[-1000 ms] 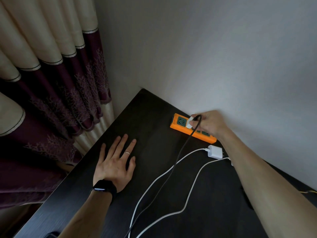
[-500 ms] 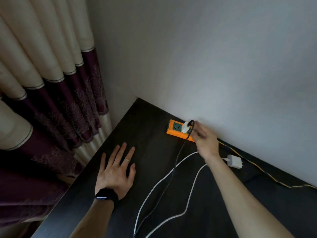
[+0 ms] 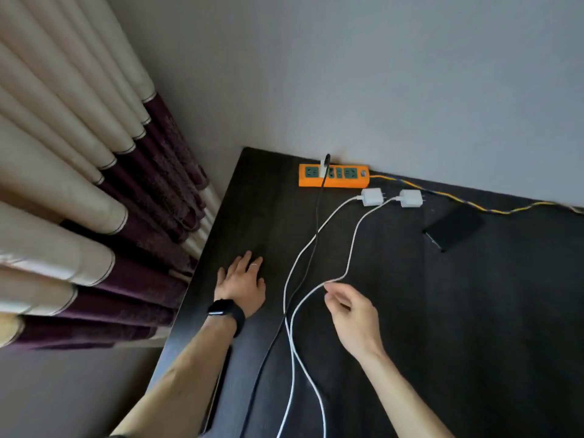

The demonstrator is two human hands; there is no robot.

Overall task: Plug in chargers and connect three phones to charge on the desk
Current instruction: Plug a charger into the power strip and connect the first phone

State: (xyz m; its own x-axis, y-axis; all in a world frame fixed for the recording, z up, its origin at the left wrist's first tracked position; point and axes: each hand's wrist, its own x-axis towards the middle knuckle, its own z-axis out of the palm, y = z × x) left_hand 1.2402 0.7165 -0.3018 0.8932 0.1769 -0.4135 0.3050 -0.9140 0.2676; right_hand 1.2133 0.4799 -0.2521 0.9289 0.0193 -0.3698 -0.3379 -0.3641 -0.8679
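Observation:
An orange power strip (image 3: 333, 178) lies against the wall at the back of the dark desk (image 3: 474, 311). One white charger (image 3: 323, 168) stands plugged into it, and a black cable (image 3: 311, 248) runs from it toward me. Two more white chargers (image 3: 373, 196) (image 3: 410, 198) lie loose in front of the strip, each with a white cable (image 3: 350, 248). A black phone (image 3: 455, 227) lies at the right. My left hand (image 3: 241, 287) rests flat on the desk. My right hand (image 3: 350, 308) pinches a bend of the white cable.
The strip's yellow and blue cord (image 3: 467, 202) trails right along the wall. Cream and purple curtains (image 3: 94, 184) hang past the desk's left edge. A dark flat object (image 3: 218, 390) lies under my left forearm at the desk's edge.
My right hand let go of the plugged charger, pulled back toward me and took hold of a white cable. The view tilted, showing both loose chargers and the phone.

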